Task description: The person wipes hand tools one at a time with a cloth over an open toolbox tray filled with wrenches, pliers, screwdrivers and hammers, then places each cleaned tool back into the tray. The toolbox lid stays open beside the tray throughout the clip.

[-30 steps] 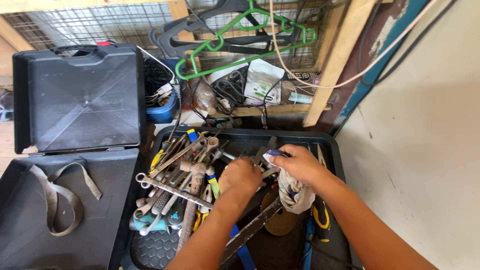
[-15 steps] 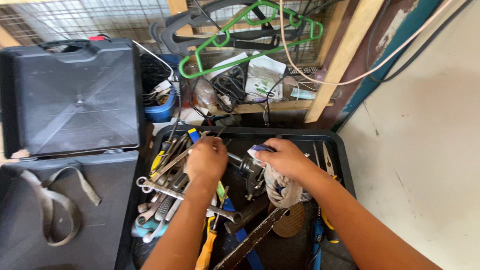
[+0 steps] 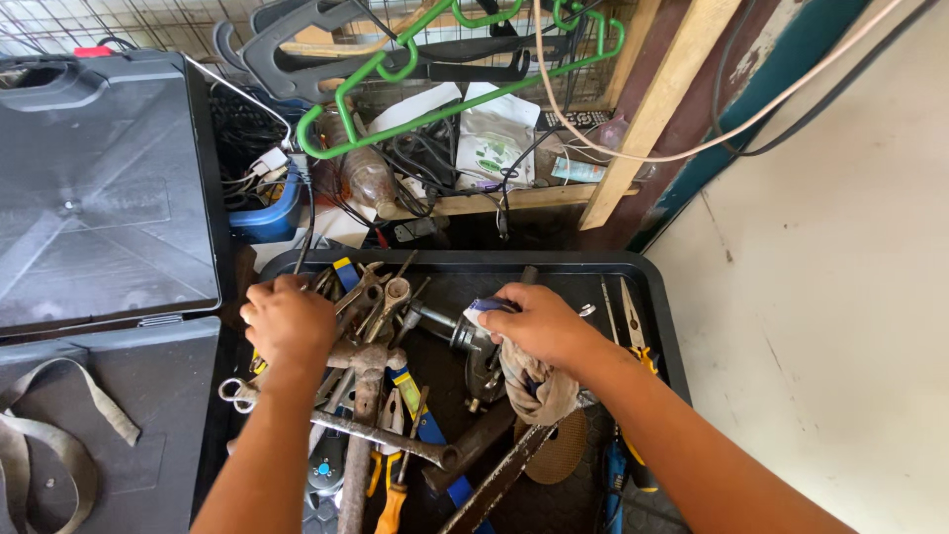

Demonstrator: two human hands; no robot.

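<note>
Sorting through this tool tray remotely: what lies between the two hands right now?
In the head view, between the left hand and the right hand lie open-end wrench heads and a metal cylindrical part, on the black tray.

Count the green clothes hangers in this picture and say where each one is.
2, perhaps more hidden: a large green hanger above the shelf clutter, and a second green hanger hooked behind it at the top edge.
</note>
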